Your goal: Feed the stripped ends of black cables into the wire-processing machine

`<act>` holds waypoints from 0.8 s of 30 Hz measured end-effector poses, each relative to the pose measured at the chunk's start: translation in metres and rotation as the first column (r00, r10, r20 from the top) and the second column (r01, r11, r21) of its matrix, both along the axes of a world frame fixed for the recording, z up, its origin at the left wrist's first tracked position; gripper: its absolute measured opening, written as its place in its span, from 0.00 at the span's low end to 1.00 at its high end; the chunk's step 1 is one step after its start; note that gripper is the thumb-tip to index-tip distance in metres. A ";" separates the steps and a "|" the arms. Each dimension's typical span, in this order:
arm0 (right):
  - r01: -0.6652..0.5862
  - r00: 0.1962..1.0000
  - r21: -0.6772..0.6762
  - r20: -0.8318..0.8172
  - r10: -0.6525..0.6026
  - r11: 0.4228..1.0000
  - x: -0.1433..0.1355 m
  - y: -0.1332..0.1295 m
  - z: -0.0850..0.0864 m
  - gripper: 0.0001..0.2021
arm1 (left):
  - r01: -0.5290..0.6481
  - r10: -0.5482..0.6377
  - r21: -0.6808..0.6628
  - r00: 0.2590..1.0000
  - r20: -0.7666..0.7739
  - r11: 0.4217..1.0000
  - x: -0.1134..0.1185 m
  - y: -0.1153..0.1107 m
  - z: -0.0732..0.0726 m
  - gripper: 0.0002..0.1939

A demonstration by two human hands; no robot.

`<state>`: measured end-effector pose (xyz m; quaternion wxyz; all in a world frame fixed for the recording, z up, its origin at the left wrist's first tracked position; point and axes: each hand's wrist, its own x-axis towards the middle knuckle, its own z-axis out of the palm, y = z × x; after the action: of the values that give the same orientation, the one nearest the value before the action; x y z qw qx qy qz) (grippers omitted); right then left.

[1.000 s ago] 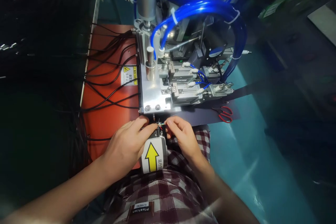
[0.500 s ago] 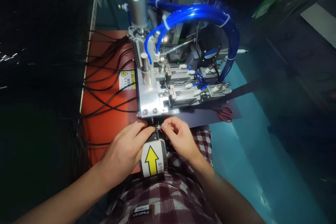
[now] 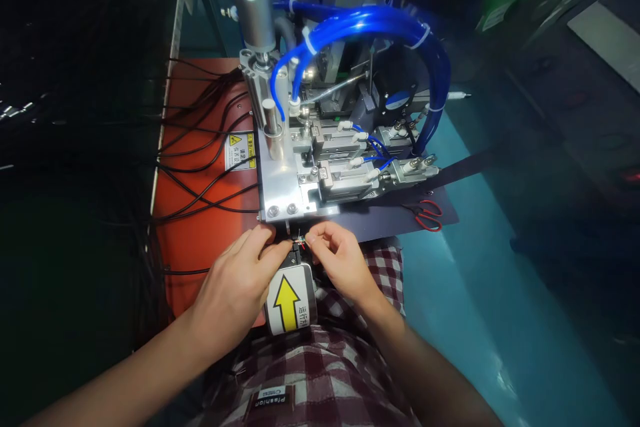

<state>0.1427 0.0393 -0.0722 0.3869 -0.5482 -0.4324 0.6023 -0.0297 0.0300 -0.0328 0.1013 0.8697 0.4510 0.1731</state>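
A small bundle of thin wires (image 3: 300, 240), with red and light strands, spans the gap between my fingertips just in front of the machine's metal plate. My left hand (image 3: 240, 273) is closed, its thumb and index finger meeting at the left end of the wires. At the right end, my right hand (image 3: 343, 260) pinches them between thumb and index finger. What exactly lies inside each pinch is too small to see. Below the wires is a black block (image 3: 294, 256) on a white-covered unit (image 3: 275, 310) marked with a yellow arrow (image 3: 287, 303).
The machine's metal plate (image 3: 280, 190) and pneumatic cylinders (image 3: 347, 177) stand just beyond my hands. Blue air tubes (image 3: 370, 20) arch above. Black cables (image 3: 210, 180) cross the orange surface (image 3: 193, 240) at left. Red-handled scissors (image 3: 429, 215) lie on the dark board at right.
The view has shifted slightly, so the machine sits a little further left. Both hands keep nearly the same pose at the wires.
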 end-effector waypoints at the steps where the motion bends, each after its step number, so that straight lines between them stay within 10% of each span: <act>1: 0.001 1.000 -0.012 -0.012 -0.001 1.000 0.000 0.000 0.000 0.09 | 0.001 -0.001 0.009 1.000 0.000 1.000 0.000 0.000 0.000 0.14; 20: 0.149 0.982 0.166 0.088 -0.165 0.975 -0.013 -0.007 0.003 0.07 | -0.018 0.027 -0.089 0.995 0.098 0.996 -0.004 0.000 0.001 0.15; 24: 0.148 0.986 -0.048 -0.073 -0.151 0.988 -0.010 -0.005 0.001 0.08 | -0.020 0.028 -0.093 0.995 0.094 0.995 -0.004 -0.001 0.002 0.16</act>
<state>0.1324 0.0347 -0.0710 0.4358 -0.5636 -0.3620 0.6012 -0.0337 0.0290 -0.0308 0.1605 0.8494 0.4635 0.1948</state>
